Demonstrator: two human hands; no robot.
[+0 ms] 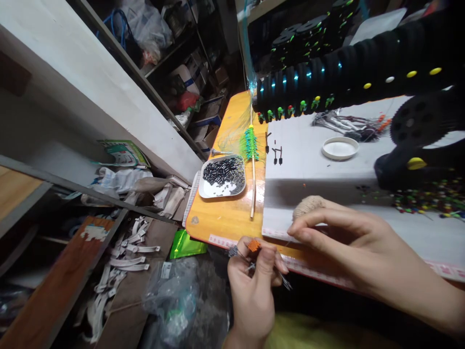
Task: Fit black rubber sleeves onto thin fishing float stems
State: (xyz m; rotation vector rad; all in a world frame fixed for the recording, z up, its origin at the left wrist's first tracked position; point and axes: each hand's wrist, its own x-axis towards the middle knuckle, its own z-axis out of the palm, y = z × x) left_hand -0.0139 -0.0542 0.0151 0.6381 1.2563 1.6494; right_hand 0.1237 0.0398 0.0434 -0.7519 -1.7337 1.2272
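My left hand (254, 291) is closed in a pinch below the table's front edge. It grips a small beaded piece (254, 245) with an orange patch, a grey part beside it and thin pale strands hanging below. To its right, above the table edge, my right hand (356, 242) has thumb and forefinger pressed together. A faint thread-like line shows near those fingertips, too fine to make out clearly. A beige knitted cover (308, 206) shows behind the right forefinger; whether it sits on another finger is hidden.
A white tray (209, 190) of black and grey beads stands on the orange table (218, 224). Nearby lie a stick (253, 194) with green strands, a white lid (340, 148) and wire bundles (348, 125). A large black ribbed roll (345, 72) overhangs the right side.
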